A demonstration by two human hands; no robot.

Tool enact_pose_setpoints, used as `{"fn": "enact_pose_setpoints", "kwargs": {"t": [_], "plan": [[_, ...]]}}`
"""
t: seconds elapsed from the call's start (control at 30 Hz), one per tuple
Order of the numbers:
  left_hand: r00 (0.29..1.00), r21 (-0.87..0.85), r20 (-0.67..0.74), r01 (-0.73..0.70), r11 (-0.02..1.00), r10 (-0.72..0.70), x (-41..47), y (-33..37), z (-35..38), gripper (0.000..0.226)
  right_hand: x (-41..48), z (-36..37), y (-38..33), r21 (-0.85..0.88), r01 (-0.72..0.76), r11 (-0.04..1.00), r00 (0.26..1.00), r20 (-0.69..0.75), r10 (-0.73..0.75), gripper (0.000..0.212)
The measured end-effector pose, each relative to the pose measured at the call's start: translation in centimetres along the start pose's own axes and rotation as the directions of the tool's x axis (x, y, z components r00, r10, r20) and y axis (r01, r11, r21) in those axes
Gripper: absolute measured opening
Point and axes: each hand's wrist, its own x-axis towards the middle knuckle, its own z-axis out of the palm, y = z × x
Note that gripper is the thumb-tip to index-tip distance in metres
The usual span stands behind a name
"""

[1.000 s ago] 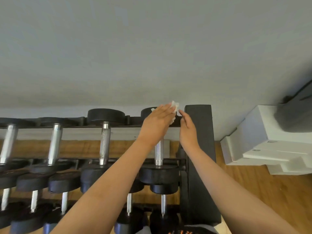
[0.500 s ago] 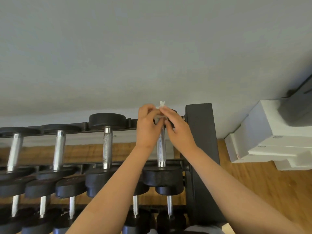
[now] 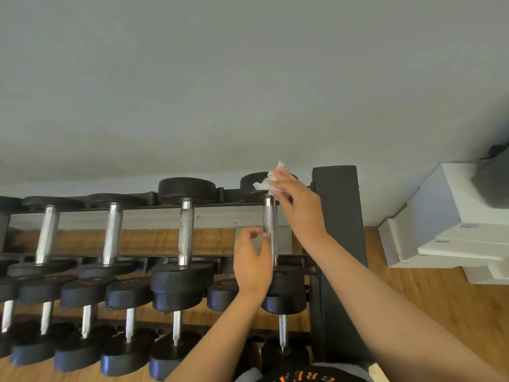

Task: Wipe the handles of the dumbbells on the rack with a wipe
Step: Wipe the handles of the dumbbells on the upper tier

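A black rack [image 3: 338, 244] holds rows of black dumbbells with chrome handles. My right hand [image 3: 298, 205] pinches a crumpled white wipe [image 3: 268, 181] at the far top end of the rightmost top-row dumbbell handle [image 3: 270, 224]. My left hand [image 3: 253, 260] hovers just left of the same handle, lower down, with its fingers loosely curled and holding nothing; a fingertip is close to the chrome bar. The neighbouring top-row handle [image 3: 185, 232] stands free to the left.
More dumbbells fill the top row to the left [image 3: 111, 232] and the lower rows [image 3: 176, 326]. The grey wall [image 3: 248, 92] is right behind the rack. White boxes [image 3: 446, 230] sit on the wooden floor [image 3: 427, 304] to the right.
Both hands held the wipe together at the handle's top end. My left hand has let go and dropped down beside the handle; my right hand keeps the wipe at the top.
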Motion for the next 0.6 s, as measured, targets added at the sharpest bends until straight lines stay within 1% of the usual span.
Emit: {"fn": "enact_pose_setpoints", "kwargs": {"t": [0.07,0.1,0.17,0.2,0.27,0.3,0.33,0.37,0.4,0.47,0.5,0.57,0.6], "plan": [[1.0,0.033,0.013,0.015,0.999,-0.016,0.1,0.5,0.0,0.012,-0.5,0.2,0.1,0.153,-0.199,0.968,0.973,-0.085,0.213,0.024],[1.0,0.043,0.009,0.029,0.999,-0.029,0.0,0.5,-0.1,0.01,-0.6,0.6,0.2,0.221,-0.291,0.931,0.935,-0.139,0.325,0.023],[0.999,0.065,-0.008,0.047,0.997,-0.047,-0.1,0.5,-0.2,0.011,-0.4,1.0,0.7,0.337,-0.435,0.835,0.827,-0.216,0.518,0.021],[0.999,0.068,-0.015,0.049,0.996,-0.048,-0.1,0.4,-0.2,0.011,-0.2,1.0,1.1,0.384,-0.491,0.782,0.774,-0.221,0.594,0.021],[0.998,0.07,-0.018,0.054,0.996,-0.053,0.1,0.5,-0.2,0.011,0.4,0.9,2.0,0.467,-0.584,0.664,0.678,-0.17,0.715,0.02],[0.998,0.069,-0.016,0.059,0.996,-0.058,0.2,0.5,-0.1,0.011,0.6,0.9,2.3,0.486,-0.616,0.62,0.644,-0.142,0.751,0.02],[0.998,0.062,-0.013,0.064,0.996,-0.064,0.2,0.5,0.0,0.011,0.6,0.9,2.4,0.485,-0.633,0.603,0.628,-0.135,0.767,0.02],[0.998,0.048,-0.01,0.068,0.997,-0.067,0.1,0.5,0.0,0.009,0.4,1.0,2.2,0.462,-0.638,0.616,0.629,-0.15,0.763,0.02],[0.998,0.025,-0.008,0.069,0.997,-0.069,0.1,0.4,-0.1,0.007,0.0,1.0,1.6,0.433,-0.625,0.65,0.647,-0.179,0.742,0.019],[0.999,-0.031,0.008,0.053,0.998,-0.053,0.2,0.0,-0.6,0.003,-1.5,0.9,0.5,0.399,-0.557,0.728,0.711,-0.225,0.667,0.018],[0.999,-0.049,0.031,0.039,0.998,-0.038,0.3,-0.2,-0.9,0.005,-2.6,0.8,0.3,0.389,-0.526,0.757,0.74,-0.229,0.632,0.018],[0.995,-0.032,0.102,-0.002,0.999,0.006,0.2,-0.6,-1.5,0.009,-4.5,0.9,0.2,0.368,-0.511,0.777,0.778,-0.186,0.6,0.016],[0.991,0.008,0.127,-0.033,0.999,0.032,0.1,-0.7,-1.6,0.01,-5.1,1.1,0.2,0.366,-0.533,0.763,0.776,-0.148,0.613,0.015]]}}
